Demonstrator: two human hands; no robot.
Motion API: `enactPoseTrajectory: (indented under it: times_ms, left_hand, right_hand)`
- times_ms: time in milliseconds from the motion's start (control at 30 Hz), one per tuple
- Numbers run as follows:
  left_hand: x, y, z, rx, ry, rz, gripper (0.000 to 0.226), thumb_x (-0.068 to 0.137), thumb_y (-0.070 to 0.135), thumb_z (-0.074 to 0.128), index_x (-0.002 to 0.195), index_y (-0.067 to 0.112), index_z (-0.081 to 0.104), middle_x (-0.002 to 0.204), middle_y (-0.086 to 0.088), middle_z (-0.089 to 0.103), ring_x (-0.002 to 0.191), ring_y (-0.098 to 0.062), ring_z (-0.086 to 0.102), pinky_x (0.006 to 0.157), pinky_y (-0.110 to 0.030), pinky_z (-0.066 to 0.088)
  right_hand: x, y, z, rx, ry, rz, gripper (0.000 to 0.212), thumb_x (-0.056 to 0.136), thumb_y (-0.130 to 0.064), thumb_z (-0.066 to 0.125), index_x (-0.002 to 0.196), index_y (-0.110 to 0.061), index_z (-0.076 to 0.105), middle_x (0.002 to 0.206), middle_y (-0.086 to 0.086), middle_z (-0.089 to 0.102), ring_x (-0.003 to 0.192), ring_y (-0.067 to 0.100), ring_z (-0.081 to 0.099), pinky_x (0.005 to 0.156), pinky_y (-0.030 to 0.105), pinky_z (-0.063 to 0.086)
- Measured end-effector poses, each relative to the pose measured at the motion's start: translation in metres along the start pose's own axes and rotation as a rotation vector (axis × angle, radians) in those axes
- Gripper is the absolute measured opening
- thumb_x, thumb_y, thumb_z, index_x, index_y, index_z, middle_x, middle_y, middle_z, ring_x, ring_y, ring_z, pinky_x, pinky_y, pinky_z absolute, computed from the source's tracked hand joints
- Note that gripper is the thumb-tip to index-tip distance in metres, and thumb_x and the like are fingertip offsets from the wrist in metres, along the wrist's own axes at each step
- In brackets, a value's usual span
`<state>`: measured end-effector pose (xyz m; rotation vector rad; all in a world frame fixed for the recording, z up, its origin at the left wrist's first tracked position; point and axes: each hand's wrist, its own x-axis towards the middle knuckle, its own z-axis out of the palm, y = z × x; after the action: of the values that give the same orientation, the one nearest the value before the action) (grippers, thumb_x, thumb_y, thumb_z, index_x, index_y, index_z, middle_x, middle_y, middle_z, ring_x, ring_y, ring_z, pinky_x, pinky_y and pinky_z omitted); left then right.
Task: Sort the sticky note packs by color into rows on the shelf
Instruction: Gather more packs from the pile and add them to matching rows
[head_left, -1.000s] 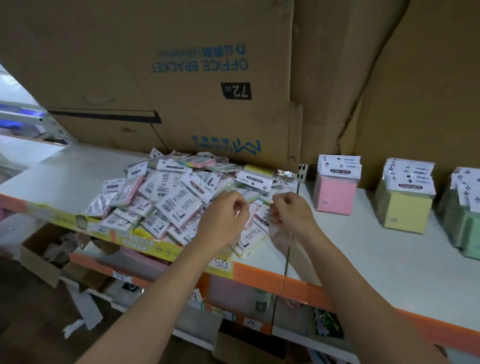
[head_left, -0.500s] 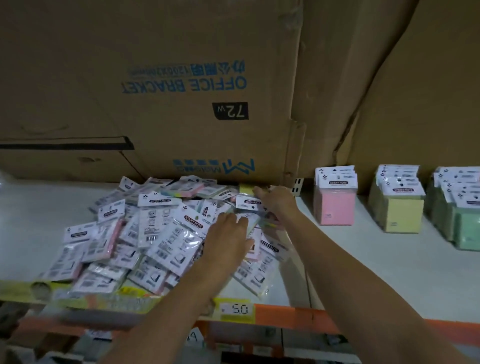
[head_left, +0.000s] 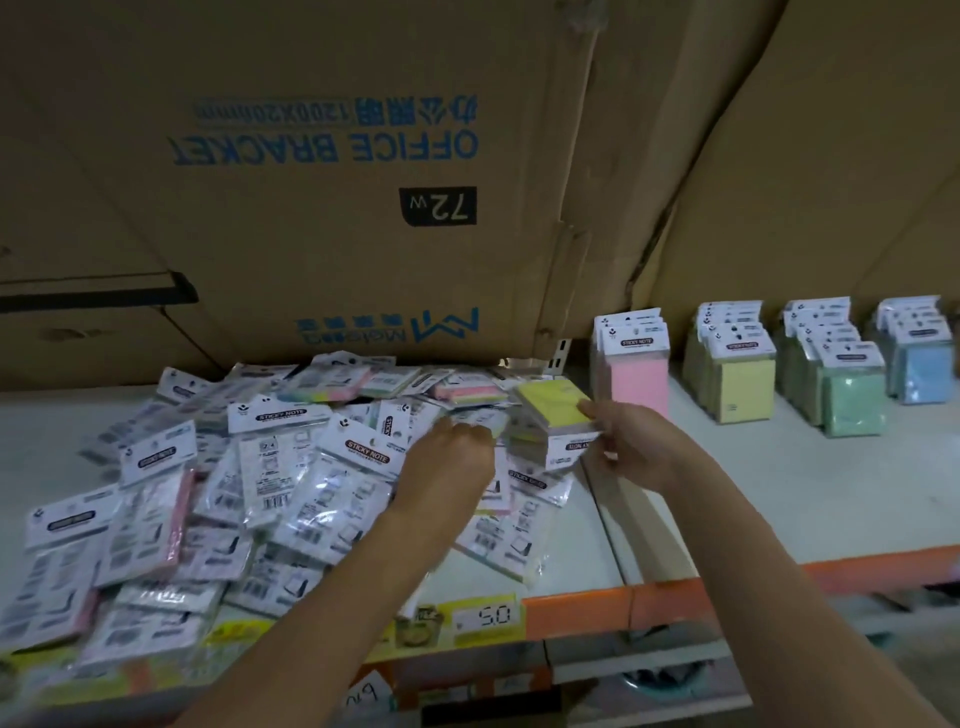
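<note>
A loose heap of clear-wrapped sticky note packs (head_left: 260, 493) sprawls flat on the shelf (head_left: 779, 493), white header cards pointing all ways. At the heap's 2 o'clock edge the right hand (head_left: 634, 447) grips a yellow pack (head_left: 553, 402), tilted, header card downward. Further toward 3 o'clock stand upright rows: pink row (head_left: 636, 364), yellow row (head_left: 737, 374), green row (head_left: 847, 395), blue row (head_left: 924, 369).

1 view: head-worn wide-angle camera, faced forward and slightly down at shelf (head_left: 769, 499), close. Forearms (head_left: 363, 597) entered from bottom edge. Cardboard boxes (head_left: 322, 218) filled upper half. Orange front rail (head_left: 727, 582) crossed lower part, tilted up rightward.
</note>
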<state>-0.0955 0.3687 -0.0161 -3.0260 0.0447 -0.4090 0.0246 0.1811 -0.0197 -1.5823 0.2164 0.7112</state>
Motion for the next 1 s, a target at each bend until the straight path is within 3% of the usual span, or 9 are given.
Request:
enactPoseTrajectory:
  times_ms: [133, 267, 400, 500, 600, 667, 733, 867, 1000]
  left_hand:
    - [-0.006, 0.02, 0.0, 0.016, 0.109, 0.039, 0.036, 0.041, 0.015, 0.098, 0.055, 0.011, 0.065, 0.049, -0.004, 0.059, 0.047, -0.02, 0.059, 0.034, -0.023, 0.041]
    - [-0.002, 0.028, -0.005, -0.204, 0.246, -0.189, 0.021, 0.067, 0.005, 0.086, 0.064, 0.002, 0.065, 0.052, -0.012, 0.058, 0.047, -0.028, 0.057, 0.036, -0.029, 0.041]
    - [-0.001, 0.048, -0.009, -0.235, 0.312, -0.181, 0.016, 0.072, 0.006, 0.083, 0.071, 0.0, 0.069, 0.057, -0.012, 0.06, 0.051, -0.028, 0.059, 0.038, -0.03, 0.043]
    - [-0.008, 0.075, -0.003, -0.288, 0.277, -0.026, 0.018, 0.076, 0.015, 0.083, 0.078, 0.003, 0.07, 0.067, -0.009, 0.065, 0.062, -0.025, 0.063, 0.043, -0.029, 0.045]
    - [-0.011, 0.088, 0.004, -0.451, 0.014, 0.02, 0.027, 0.096, 0.036, 0.058, 0.105, 0.012, 0.065, 0.101, -0.002, 0.066, 0.099, -0.021, 0.056, 0.07, -0.031, 0.046]
    - [-0.008, 0.082, 0.009, -0.542, -0.089, 0.018, 0.029, 0.1, 0.042, 0.045, 0.115, 0.023, 0.06, 0.112, 0.005, 0.061, 0.103, -0.012, 0.05, 0.077, -0.027, 0.043]
    - [0.003, 0.068, 0.007, -0.623, -0.097, -0.016, 0.024, 0.099, 0.039, 0.046, 0.116, 0.03, 0.061, 0.113, 0.007, 0.062, 0.096, -0.006, 0.053, 0.075, -0.02, 0.041]
    - [0.051, 0.021, 0.008, -0.347, -0.078, -0.111, 0.035, 0.096, 0.036, 0.058, 0.126, 0.019, 0.059, 0.126, -0.003, 0.059, 0.117, -0.021, 0.05, 0.089, -0.033, 0.043]
    - [0.081, -0.017, 0.017, 0.07, -0.324, -0.14, 0.055, 0.086, 0.049, 0.069, 0.124, 0.011, 0.055, 0.121, -0.01, 0.059, 0.115, -0.029, 0.051, 0.092, -0.038, 0.046]
  right_hand:
    - [-0.018, 0.024, -0.015, -0.035, 0.075, -0.072, 0.012, 0.096, -0.021, 0.059, 0.086, -0.014, 0.061, 0.077, 0.008, 0.064, 0.07, 0.019, 0.056, 0.062, 0.029, 0.039]
    - [-0.031, 0.034, -0.03, -0.228, 0.253, -0.215, 0.014, 0.091, -0.022, 0.061, 0.082, -0.011, 0.059, 0.078, 0.009, 0.064, 0.07, 0.026, 0.062, 0.065, 0.033, 0.042]
    - [-0.032, 0.046, -0.02, -0.254, 0.167, -0.206, 0.013, 0.092, -0.022, 0.059, 0.086, -0.013, 0.052, 0.083, 0.01, 0.058, 0.078, 0.027, 0.058, 0.071, 0.039, 0.042]
    - [-0.031, 0.046, -0.008, -0.09, 0.04, -0.193, 0.013, 0.098, -0.024, 0.053, 0.102, -0.013, 0.06, 0.091, 0.013, 0.067, 0.083, 0.03, 0.066, 0.075, 0.04, 0.048]
    - [-0.029, 0.042, -0.009, -0.102, -0.015, -0.212, 0.043, 0.101, -0.048, 0.046, 0.11, -0.013, 0.069, 0.097, 0.007, 0.073, 0.088, 0.023, 0.071, 0.08, 0.037, 0.053]
    - [-0.029, 0.04, -0.012, -0.214, 0.004, -0.226, 0.037, 0.095, -0.05, 0.057, 0.106, -0.017, 0.069, 0.098, 0.001, 0.074, 0.085, 0.012, 0.071, 0.073, 0.027, 0.054]
    - [-0.025, 0.038, -0.014, -0.231, 0.051, -0.23, 0.022, 0.088, -0.034, 0.071, 0.099, -0.015, 0.068, 0.087, 0.001, 0.073, 0.067, 0.008, 0.068, 0.058, 0.02, 0.05]
    - [-0.022, 0.036, -0.026, -0.184, 0.103, -0.217, 0.015, 0.085, -0.017, 0.072, 0.097, -0.012, 0.065, 0.08, 0.0, 0.072, 0.052, 0.007, 0.068, 0.042, 0.017, 0.046]
    - [-0.023, 0.038, -0.041, -0.165, 0.112, -0.225, 0.019, 0.086, -0.022, 0.072, 0.102, -0.013, 0.064, 0.087, 0.003, 0.075, 0.063, 0.014, 0.073, 0.047, 0.022, 0.051]
